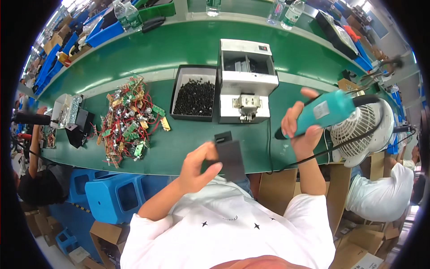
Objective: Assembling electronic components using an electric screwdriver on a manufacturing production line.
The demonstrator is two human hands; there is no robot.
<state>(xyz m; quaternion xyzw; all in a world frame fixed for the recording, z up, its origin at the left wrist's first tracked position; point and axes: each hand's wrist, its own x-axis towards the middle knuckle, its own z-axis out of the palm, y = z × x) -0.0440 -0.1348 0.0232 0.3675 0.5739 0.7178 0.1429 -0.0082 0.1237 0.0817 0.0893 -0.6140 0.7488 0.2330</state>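
My left hand (196, 169) grips a flat black plastic case (231, 160) by its left side, over the front edge of the bench. The case has a small raised section at its upper end and looks slightly blurred. Wrapped around a teal electric screwdriver (326, 112) is my right hand (299, 127), off to the right. The tool lies tilted, its dark tip pointing left and down, apart from the case. A black cord trails from its rear end. Straight ahead stands a white screw-feeder machine (247, 83), with a black box (192, 117) of small dark screws beside it.
A heap of small circuit boards with red wires (130, 123) covers the left of the green bench (179, 152). A white fan (358, 130) stands at right. Bottles (293, 15) line the back shelf. Blue stools (112, 197) and cardboard boxes are below; other people sit at both sides.
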